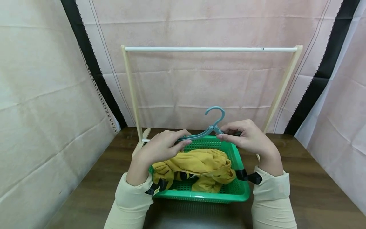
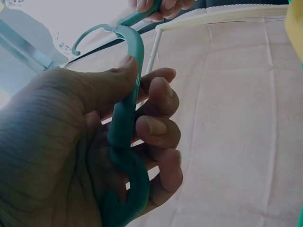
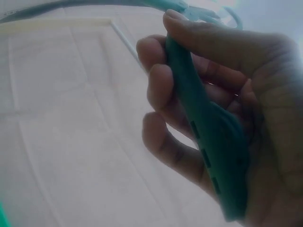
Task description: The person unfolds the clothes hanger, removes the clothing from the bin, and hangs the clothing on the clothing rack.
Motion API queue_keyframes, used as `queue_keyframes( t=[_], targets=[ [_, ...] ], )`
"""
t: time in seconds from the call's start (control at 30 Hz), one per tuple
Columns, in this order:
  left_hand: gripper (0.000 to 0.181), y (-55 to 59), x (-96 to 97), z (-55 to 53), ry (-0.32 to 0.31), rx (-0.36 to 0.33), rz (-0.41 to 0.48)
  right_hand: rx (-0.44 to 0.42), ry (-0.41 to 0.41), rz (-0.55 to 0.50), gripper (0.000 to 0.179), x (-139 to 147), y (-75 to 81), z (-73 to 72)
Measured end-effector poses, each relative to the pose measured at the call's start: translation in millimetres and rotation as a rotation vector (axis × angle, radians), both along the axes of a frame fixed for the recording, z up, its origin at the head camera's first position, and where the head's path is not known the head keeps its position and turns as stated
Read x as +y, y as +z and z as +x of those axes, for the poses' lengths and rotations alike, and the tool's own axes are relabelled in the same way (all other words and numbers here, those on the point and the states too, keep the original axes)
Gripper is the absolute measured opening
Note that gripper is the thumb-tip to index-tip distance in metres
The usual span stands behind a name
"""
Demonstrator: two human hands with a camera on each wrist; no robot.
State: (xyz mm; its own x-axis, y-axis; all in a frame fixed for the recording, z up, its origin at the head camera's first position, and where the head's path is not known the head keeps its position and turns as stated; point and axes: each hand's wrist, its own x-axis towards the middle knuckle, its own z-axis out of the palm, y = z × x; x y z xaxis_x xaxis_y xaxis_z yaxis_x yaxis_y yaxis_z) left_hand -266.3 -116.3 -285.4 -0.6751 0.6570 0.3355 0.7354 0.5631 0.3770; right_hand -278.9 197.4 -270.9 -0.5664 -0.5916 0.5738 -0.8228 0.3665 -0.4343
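Note:
Both hands hold a blue-green plastic clothes hanger (image 1: 197, 136) above a green basket, its hook pointing up. My left hand (image 1: 164, 144) grips one arm of it; in the left wrist view the thumb presses on top and the fingers curl round the hanger (image 2: 124, 123). On the other arm, close to the neck, is my right hand (image 1: 250, 136). The right wrist view shows thumb and fingers pinching the hanger (image 3: 203, 118), with slots along its edge. Below the hands, a crumpled mustard-yellow cloth garment (image 1: 200, 162) lies in the basket (image 1: 200, 196).
A cream and white rack (image 1: 211, 49) with a bare top bar stands behind the basket on the brown wooden table (image 1: 94, 190). Pale fabric walls (image 1: 211, 86) with black strips enclose the back and sides. Black bands (image 1: 248, 176) are on the wrists.

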Motion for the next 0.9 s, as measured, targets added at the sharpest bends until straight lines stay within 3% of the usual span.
queue_keyframes(
  t=[0.23, 0.53, 0.9],
  targets=[
    [0.018, -3.7, 5.3, -0.8, -0.019, 0.01, -0.003, -0.046, 0.036, 0.036, 0.01, -10.5, -2.7, -0.5],
    [0.017, 0.4, 3.9, -0.3, -0.017, -0.005, 0.004, -0.054, 0.064, 0.053, 0.015, -13.5, -0.7, -2.0],
    [0.016, -0.3, 0.5, -1.6, 0.014, -0.003, -0.001, -0.015, 0.025, 0.019, 0.016, -5.9, -1.1, -3.3]
  ],
)
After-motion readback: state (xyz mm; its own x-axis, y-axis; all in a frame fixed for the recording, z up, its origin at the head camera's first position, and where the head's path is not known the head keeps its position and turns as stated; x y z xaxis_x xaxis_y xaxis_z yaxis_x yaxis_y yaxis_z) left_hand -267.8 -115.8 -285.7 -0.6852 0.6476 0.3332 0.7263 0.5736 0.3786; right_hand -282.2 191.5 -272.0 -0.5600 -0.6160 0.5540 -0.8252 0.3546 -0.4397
